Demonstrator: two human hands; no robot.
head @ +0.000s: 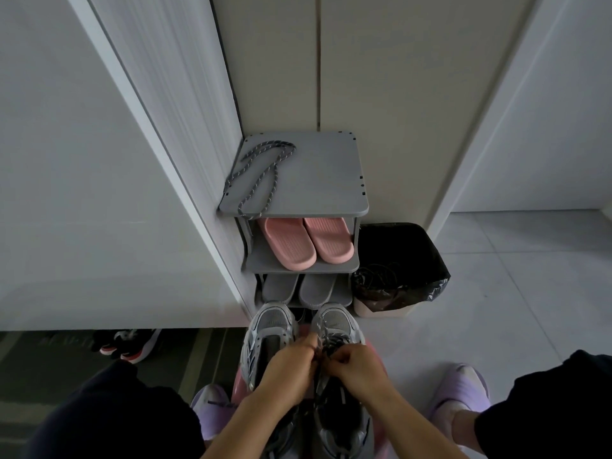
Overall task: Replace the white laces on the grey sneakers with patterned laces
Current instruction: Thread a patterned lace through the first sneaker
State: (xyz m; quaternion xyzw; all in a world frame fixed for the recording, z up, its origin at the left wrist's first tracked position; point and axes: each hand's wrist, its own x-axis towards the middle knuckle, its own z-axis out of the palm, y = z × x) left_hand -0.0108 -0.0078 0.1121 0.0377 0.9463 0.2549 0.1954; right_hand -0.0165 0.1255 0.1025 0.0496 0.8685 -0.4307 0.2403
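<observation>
Two grey sneakers stand side by side on a pink stool (237, 385) below me, toes pointing away. The left sneaker (270, 329) has no lace in view. The right sneaker (337, 323) carries a dark patterned lace (326, 342) through its eyelets. My left hand (291, 366) and my right hand (356, 366) meet over the right sneaker's tongue, each pinching that lace. A second patterned lace (261, 173) lies looped on top of the grey shoe rack (318, 173), hanging over its front edge.
The rack holds pink slippers (306, 241) and grey slippers (298, 288) on lower shelves. A bin with a black bag (397, 266) stands right of it. Red and black shoes (129, 344) sit under the left cabinet. My feet in purple slippers (460, 389) flank the stool.
</observation>
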